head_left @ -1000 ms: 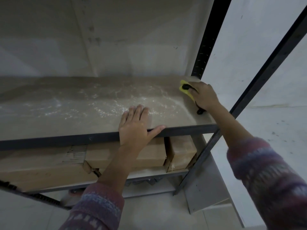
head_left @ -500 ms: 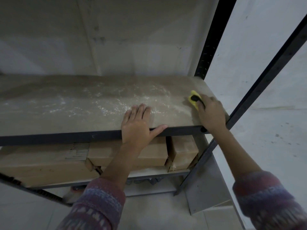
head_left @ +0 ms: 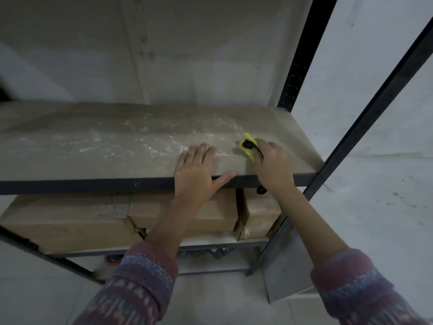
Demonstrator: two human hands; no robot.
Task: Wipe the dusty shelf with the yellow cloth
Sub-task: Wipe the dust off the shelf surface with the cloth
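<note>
Right hand (head_left: 271,165) is curled round the yellow cloth (head_left: 246,147), pressing it onto the dusty shelf (head_left: 70,160) near its front right corner, just beside the left hand (head_left: 195,171). That left hand lies flat, fingers straight over the front edge, thumb along the dark rail (head_left: 93,185). White dust (head_left: 145,143) streaks the board to its left, and cardboard boxes (head_left: 70,221) sit on the tier below.

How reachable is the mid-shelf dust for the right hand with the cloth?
Probably yes: behind the left hand the shelf lies open up to the dust. Nearer the front edge, that hand blocks the cloth in the right hand.
</note>
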